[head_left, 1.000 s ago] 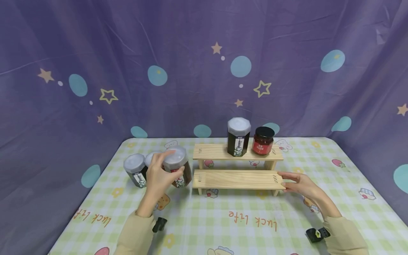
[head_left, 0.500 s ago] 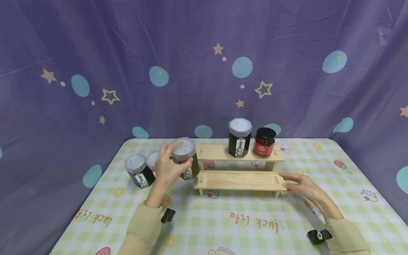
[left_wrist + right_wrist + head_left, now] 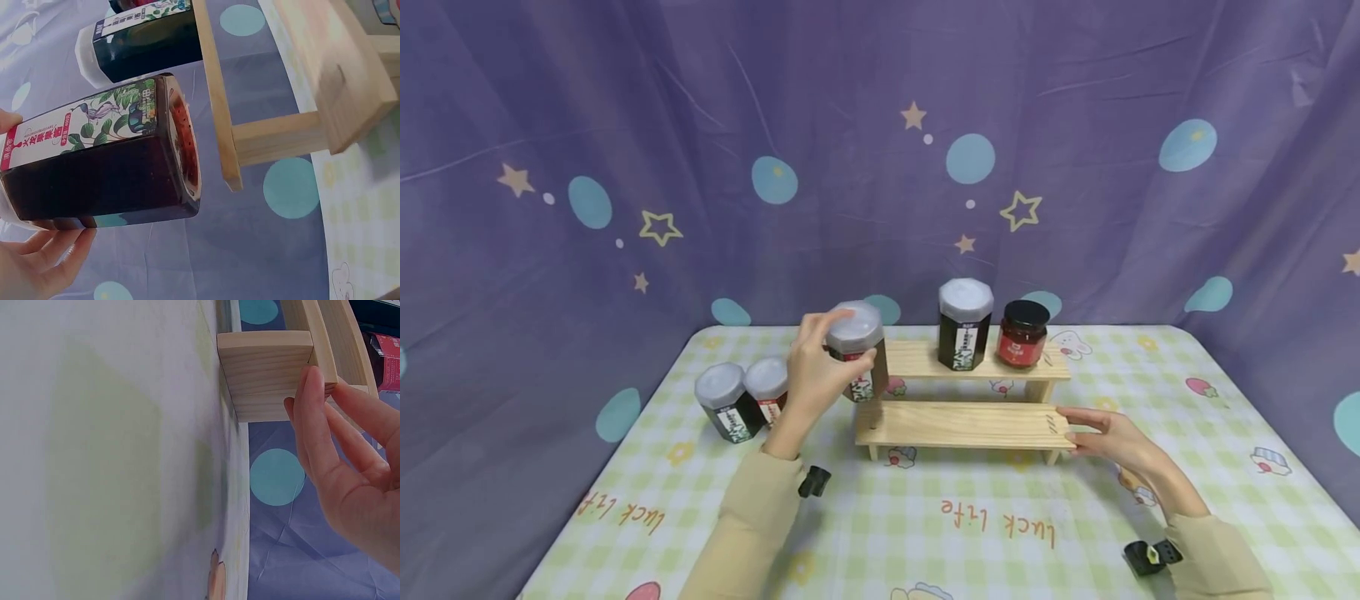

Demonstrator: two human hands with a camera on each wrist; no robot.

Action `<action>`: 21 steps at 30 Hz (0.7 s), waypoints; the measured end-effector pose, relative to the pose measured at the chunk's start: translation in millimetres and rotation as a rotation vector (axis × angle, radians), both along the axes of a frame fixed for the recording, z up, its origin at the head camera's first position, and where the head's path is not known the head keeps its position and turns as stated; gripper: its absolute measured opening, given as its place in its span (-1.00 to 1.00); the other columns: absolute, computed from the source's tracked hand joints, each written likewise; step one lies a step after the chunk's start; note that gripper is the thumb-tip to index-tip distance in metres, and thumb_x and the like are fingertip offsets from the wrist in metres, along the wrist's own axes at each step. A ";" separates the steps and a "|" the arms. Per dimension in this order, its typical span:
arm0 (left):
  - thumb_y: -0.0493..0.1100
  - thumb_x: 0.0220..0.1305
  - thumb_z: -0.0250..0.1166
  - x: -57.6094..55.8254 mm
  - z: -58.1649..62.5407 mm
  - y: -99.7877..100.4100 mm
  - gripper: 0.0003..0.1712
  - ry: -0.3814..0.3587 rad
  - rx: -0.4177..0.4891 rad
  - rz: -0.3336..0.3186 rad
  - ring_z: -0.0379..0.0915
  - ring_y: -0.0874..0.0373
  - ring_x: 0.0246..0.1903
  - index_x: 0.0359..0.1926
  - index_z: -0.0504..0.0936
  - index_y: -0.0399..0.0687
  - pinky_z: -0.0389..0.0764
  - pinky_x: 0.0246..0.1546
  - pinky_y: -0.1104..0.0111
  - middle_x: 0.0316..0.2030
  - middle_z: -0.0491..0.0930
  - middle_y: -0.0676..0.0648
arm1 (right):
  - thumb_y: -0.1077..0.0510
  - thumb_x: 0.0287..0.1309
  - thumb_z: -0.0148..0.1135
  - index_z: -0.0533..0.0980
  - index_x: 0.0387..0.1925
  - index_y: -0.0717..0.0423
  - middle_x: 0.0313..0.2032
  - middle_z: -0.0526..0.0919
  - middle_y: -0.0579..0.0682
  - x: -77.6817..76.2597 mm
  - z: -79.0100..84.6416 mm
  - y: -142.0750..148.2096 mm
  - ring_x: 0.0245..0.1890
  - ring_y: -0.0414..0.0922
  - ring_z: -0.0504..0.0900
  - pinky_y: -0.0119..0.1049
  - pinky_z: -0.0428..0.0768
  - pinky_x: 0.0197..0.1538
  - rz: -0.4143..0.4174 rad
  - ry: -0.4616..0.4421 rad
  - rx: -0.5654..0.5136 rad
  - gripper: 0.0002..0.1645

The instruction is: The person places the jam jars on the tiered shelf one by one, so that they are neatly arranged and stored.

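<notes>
My left hand (image 3: 822,367) grips a tall dark jam jar (image 3: 867,375) near its pale lid, with the thumb on one side and fingers on the other. The jar hangs in the air by the left end of a two-tier wooden shelf rack (image 3: 955,423). In the left wrist view, the jar (image 3: 100,181) shows a white label with red print and leaves, and a gap separates its base from the upper board (image 3: 219,112). My right hand (image 3: 1116,442) pinches the right end of the lower board, its fingers (image 3: 319,431) at the corner.
On the upper tier stand a tall dark jar with a pale lid (image 3: 966,325) and a short red-labelled jar with a black lid (image 3: 1022,333). Two more pale-lidded jars, one white-labelled (image 3: 730,404) and one red-labelled (image 3: 767,387), stand on the checked tablecloth (image 3: 992,550) at left.
My left hand has lifted the jar and carried it right and away from me, toward the rack's upper tier, uncovering the red-labelled jar behind it. My right hand stays on the lower board.
</notes>
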State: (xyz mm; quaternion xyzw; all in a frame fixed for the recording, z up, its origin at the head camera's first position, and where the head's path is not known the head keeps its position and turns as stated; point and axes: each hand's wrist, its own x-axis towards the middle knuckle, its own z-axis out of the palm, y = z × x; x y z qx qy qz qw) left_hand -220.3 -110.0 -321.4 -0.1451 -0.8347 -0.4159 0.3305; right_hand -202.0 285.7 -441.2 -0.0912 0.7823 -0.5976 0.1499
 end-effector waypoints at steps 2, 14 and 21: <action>-0.13 -0.27 0.42 -2.7 1.4 3.1 -0.45 0.009 -0.013 0.004 0.43 -0.05 -0.30 -0.11 0.54 -0.02 0.48 -0.34 0.15 -0.21 0.41 -0.14 | 0.18 0.12 0.13 0.11 0.21 0.44 0.14 0.19 0.46 -0.2 0.4 -0.1 -0.23 -0.20 0.59 -0.20 0.54 -0.15 -0.002 -0.002 0.000 -0.29; -0.09 -0.26 0.42 -18.1 3.4 19.9 -0.43 0.010 -0.031 -0.003 0.43 -0.04 -0.32 -0.09 0.53 -0.02 0.48 -0.40 0.17 -0.21 0.41 -0.16 | 0.18 0.09 0.16 0.14 0.21 0.41 0.19 0.12 0.44 -0.1 -1.6 0.1 -0.20 -0.21 0.58 -0.22 0.54 -0.15 -0.016 -0.018 -0.001 -0.28; -0.07 -0.26 0.42 -27.7 2.4 29.1 -0.43 0.013 -0.037 0.000 0.43 -0.04 -0.32 -0.09 0.53 -0.01 0.47 -0.39 0.17 -0.21 0.41 -0.15 | 0.19 0.12 0.13 0.12 0.21 0.43 0.17 0.14 0.46 -0.6 -0.1 0.5 -0.21 -0.22 0.58 -0.22 0.54 -0.16 -0.004 -0.008 -0.005 -0.30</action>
